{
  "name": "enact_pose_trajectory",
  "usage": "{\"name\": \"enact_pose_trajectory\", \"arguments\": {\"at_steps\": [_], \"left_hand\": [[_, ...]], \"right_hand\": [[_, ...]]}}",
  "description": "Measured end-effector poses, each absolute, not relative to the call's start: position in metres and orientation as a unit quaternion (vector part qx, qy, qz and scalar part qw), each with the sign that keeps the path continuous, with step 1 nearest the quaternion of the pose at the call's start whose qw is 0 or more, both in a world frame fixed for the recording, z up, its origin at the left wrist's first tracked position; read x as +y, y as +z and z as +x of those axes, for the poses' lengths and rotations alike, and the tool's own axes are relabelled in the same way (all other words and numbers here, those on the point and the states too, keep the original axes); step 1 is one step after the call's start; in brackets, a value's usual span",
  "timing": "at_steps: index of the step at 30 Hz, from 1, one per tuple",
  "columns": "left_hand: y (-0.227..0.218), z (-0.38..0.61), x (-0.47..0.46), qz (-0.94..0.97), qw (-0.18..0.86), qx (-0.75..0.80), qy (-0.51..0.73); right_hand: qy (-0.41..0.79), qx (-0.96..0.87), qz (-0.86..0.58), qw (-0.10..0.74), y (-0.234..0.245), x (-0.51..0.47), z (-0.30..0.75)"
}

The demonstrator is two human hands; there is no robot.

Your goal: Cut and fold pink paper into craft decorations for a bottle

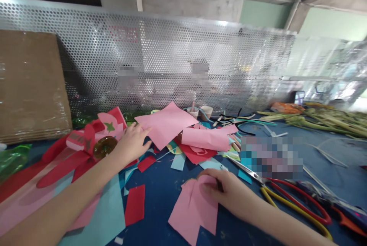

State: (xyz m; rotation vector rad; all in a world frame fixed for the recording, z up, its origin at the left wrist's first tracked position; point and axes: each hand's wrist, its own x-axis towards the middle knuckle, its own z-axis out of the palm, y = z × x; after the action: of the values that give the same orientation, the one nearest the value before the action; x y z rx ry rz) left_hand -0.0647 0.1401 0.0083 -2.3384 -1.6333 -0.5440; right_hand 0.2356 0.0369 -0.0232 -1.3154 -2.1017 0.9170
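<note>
My right hand (pixel 222 190) pinches a cut piece of pink paper (pixel 193 211) by its rounded top, thumb in front. The piece has a notched lower edge and hangs low over the blue table. My left hand (pixel 134 143) stretches forward with its fingers apart, at the left side of a larger pink sheet (pixel 169 123). One fingertip overlaps the sheet; whether it presses on it I cannot tell. Behind lies a curled pink sheet (pixel 205 139) on red scraps. Scissors (pixel 258 177) with red and yellow handles lie beside my right forearm.
Red and pink paper shapes (pixel 83 143) and a light-blue sheet (pixel 106 207) lie at left, near a cardboard panel (pixel 31 85). Two small cups (pixel 206 112) stand at the back before a perforated metal screen (pixel 172 55). Dry stalks (pixel 329 120) lie at right.
</note>
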Motion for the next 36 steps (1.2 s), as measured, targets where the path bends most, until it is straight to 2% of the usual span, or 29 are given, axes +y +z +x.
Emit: {"name": "enact_pose_trajectory", "arguments": {"at_steps": [5, 8, 11, 14, 19, 25, 27, 30, 36], "left_hand": [[0.03, -0.037, 0.132, -0.824, 0.15, -0.504, -0.21], [0.04, 0.001, 0.13, -0.877, 0.125, -0.413, -0.21], [0.044, 0.041, 0.136, -0.919, 0.078, -0.355, -0.152], [0.045, 0.075, 0.149, -0.927, 0.051, -0.36, -0.093], [0.047, 0.104, 0.167, -0.918, 0.068, -0.389, -0.037], [0.06, 0.1, 0.171, -0.917, 0.097, -0.384, -0.04], [0.06, 0.094, 0.172, -0.916, 0.102, -0.385, -0.045], [0.056, 0.083, 0.173, -0.914, 0.098, -0.392, -0.047], [0.057, 0.069, 0.171, -0.907, 0.086, -0.401, -0.101]], "right_hand": [[0.337, -0.762, -0.479, 0.278, -0.019, 0.036, 0.234], [0.342, -0.755, -0.476, 0.296, -0.018, 0.037, 0.234], [0.348, -0.745, -0.478, 0.309, -0.018, 0.039, 0.235], [0.366, -0.734, -0.478, 0.314, -0.015, 0.04, 0.237], [0.461, -0.706, -0.439, 0.311, -0.008, 0.045, 0.243], [0.524, -0.625, -0.452, 0.361, -0.013, 0.05, 0.244], [0.53, -0.626, -0.449, 0.353, -0.012, 0.049, 0.245], [0.519, -0.671, -0.431, 0.308, -0.009, 0.044, 0.246], [0.394, -0.748, -0.459, 0.273, -0.013, 0.031, 0.239]]}}
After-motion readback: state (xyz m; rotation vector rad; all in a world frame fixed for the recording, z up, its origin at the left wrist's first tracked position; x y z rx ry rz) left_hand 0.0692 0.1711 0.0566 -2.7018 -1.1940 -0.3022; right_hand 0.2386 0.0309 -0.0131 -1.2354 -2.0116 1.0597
